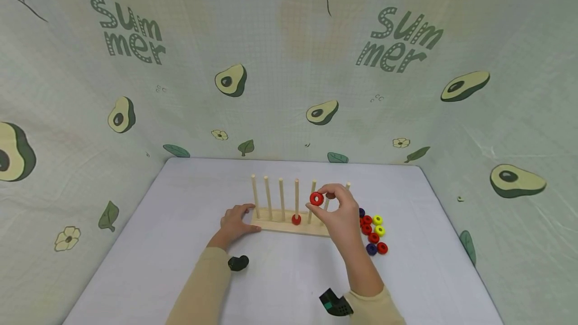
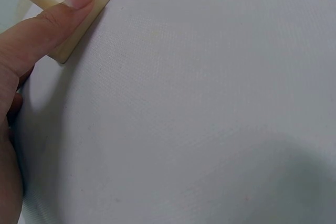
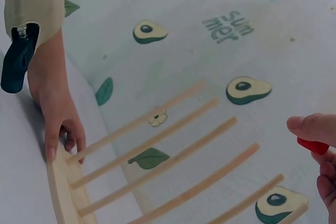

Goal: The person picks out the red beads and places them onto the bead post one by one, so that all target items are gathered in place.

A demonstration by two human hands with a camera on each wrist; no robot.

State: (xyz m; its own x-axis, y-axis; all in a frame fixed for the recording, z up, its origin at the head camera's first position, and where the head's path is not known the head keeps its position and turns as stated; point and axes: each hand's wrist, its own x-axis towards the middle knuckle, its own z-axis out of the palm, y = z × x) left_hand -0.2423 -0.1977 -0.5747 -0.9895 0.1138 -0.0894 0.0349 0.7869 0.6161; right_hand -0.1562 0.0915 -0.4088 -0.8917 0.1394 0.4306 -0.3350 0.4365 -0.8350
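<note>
A pale cloth printed with avocados (image 1: 271, 39) hung behind the white table (image 1: 149, 245). I saw the person's left hand (image 1: 236, 221) gripping the left end of a wooden peg stand (image 1: 275, 225), thumb on its near edge. The right hand (image 1: 340, 212) pinched a red ring (image 1: 316, 203) between thumb and fingers, raised near the pegs. Another red ring (image 1: 296, 219) sat low on the fourth peg from the left. Red, yellow and dark blue rings (image 1: 367, 229) lay grouped just beside the stand's right end.

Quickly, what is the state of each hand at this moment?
Left hand: holding the end of the wooden base.
Right hand: pinching a red ring between thumb and finger.
</note>
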